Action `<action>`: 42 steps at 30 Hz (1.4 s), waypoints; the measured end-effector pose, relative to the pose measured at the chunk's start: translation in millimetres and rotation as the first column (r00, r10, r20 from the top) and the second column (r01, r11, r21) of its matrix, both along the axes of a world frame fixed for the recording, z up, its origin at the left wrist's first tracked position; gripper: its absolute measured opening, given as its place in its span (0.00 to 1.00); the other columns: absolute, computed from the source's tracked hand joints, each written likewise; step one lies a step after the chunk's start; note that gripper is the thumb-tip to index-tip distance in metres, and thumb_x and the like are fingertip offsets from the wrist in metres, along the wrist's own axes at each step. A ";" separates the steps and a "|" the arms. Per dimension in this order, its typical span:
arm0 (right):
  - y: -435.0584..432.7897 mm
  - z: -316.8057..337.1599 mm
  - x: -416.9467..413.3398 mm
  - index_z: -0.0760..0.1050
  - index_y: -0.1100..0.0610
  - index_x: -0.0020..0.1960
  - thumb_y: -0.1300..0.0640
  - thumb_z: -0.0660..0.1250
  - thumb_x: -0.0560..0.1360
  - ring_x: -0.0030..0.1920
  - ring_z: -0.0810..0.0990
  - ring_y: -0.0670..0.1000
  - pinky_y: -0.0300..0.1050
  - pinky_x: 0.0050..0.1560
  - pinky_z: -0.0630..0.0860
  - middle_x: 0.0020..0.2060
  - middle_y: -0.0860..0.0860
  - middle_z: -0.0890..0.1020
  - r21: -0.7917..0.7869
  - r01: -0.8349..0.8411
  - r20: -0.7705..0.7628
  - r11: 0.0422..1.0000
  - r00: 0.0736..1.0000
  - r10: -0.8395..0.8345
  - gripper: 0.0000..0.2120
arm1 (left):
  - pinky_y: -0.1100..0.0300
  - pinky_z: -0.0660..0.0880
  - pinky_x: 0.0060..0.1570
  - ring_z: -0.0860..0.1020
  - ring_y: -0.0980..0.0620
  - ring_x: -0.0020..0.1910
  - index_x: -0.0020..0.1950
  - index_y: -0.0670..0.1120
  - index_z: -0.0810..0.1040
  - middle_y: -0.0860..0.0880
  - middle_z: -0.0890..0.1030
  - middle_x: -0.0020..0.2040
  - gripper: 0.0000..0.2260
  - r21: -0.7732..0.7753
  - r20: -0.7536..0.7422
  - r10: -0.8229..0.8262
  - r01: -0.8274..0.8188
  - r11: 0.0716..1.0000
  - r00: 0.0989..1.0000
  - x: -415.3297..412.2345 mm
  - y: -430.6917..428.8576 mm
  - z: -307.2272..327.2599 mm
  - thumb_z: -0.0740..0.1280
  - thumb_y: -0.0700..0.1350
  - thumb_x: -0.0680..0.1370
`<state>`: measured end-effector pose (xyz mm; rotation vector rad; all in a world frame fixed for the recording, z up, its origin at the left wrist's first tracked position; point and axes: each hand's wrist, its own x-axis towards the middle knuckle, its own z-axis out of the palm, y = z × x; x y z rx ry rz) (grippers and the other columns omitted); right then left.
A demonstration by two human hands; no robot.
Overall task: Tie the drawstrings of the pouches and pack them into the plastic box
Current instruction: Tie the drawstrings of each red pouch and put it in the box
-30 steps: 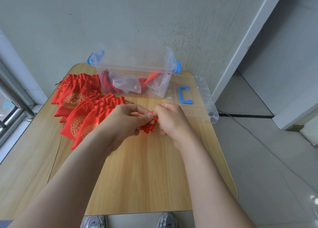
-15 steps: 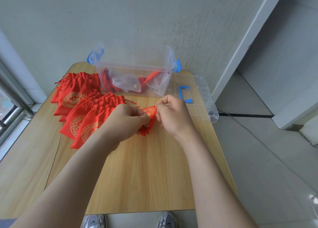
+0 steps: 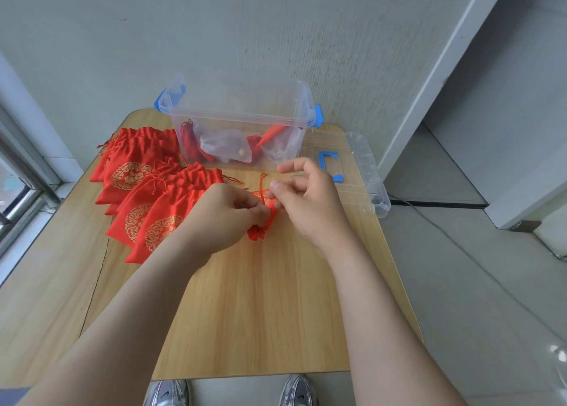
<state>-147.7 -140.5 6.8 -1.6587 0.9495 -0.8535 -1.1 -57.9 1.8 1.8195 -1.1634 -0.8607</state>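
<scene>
A small red pouch (image 3: 257, 230) sits bunched on the wooden table (image 3: 260, 313) between my hands. My left hand (image 3: 225, 218) pinches its gathered neck. My right hand (image 3: 306, 197) pinches the red drawstring (image 3: 263, 185), which loops upward from the pouch. A pile of several flat red pouches (image 3: 153, 191) with gold emblems lies to the left. The clear plastic box (image 3: 239, 120) with blue latches stands at the table's far edge and holds a few red pouches and clear bags.
The box's clear lid (image 3: 362, 172) with a blue handle lies at the table's right edge. A wall rises behind the table, a window frame (image 3: 18, 185) stands at the left, and floor lies to the right. My shoes (image 3: 299, 390) show below the near edge.
My right hand has lifted and drawn the drawstring up and away from the pouch. My left hand has stayed on the pouch's neck.
</scene>
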 end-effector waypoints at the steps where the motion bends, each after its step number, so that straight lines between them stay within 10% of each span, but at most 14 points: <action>1: -1.6 -1.8 -0.6 0.78 0.50 0.55 0.60 0.73 0.79 0.42 0.85 0.45 0.46 0.52 0.83 0.40 0.49 0.87 -0.055 0.031 -0.019 0.998 0.999 -0.032 0.08 | 0.58 0.74 0.37 0.75 0.55 0.30 0.41 0.44 0.87 0.48 0.86 0.35 0.10 0.003 -0.022 0.021 -0.021 1.000 1.000 1.0 -0.5 -1.3 0.74 0.45 0.81; 11: 2.6 -6.5 0.1 0.86 0.51 0.47 0.69 0.74 0.76 0.41 0.85 0.37 0.30 0.45 0.80 0.38 0.40 0.86 -0.342 -0.128 -0.253 0.931 0.967 0.040 0.13 | 0.63 0.75 0.34 0.77 0.52 0.35 0.47 0.40 0.87 0.45 0.86 0.41 0.09 -0.015 -0.209 0.069 -0.074 0.997 0.976 10.1 -1.3 -10.2 0.72 0.43 0.82; 21: 6.5 -12.1 6.6 0.85 0.50 0.52 0.62 0.73 0.74 0.42 0.81 0.43 0.42 0.46 0.82 0.41 0.43 0.83 -0.471 -0.181 -0.337 0.864 0.941 0.013 0.10 | 0.57 0.76 0.36 0.77 0.46 0.39 0.48 0.40 0.88 0.38 0.84 0.41 0.08 0.048 -0.332 0.126 -0.116 0.992 0.935 12.8 -1.3 -9.4 0.74 0.44 0.81; 35: 1.5 -14.3 2.8 0.89 0.47 0.48 0.61 0.77 0.76 0.43 0.81 0.48 0.50 0.46 0.81 0.40 0.47 0.85 -0.448 -0.201 -0.431 0.871 0.902 -0.014 0.09 | 0.60 0.74 0.41 0.77 0.55 0.36 0.43 0.48 0.89 0.50 0.86 0.38 0.07 0.057 -0.082 0.092 -0.088 0.995 0.992 5.4 1.2 0.2 0.74 0.42 0.80; 42: 3.9 -12.1 7.4 0.89 0.51 0.50 0.61 0.73 0.79 0.48 0.82 0.54 0.52 0.51 0.81 0.44 0.52 0.86 -0.472 -0.159 -0.469 0.867 0.878 -0.094 0.08 | 0.61 0.80 0.42 0.86 0.55 0.40 0.57 0.46 0.81 0.51 0.89 0.42 0.13 0.011 -0.184 0.201 -0.202 0.979 0.962 -3.2 -1.3 5.3 0.79 0.40 0.75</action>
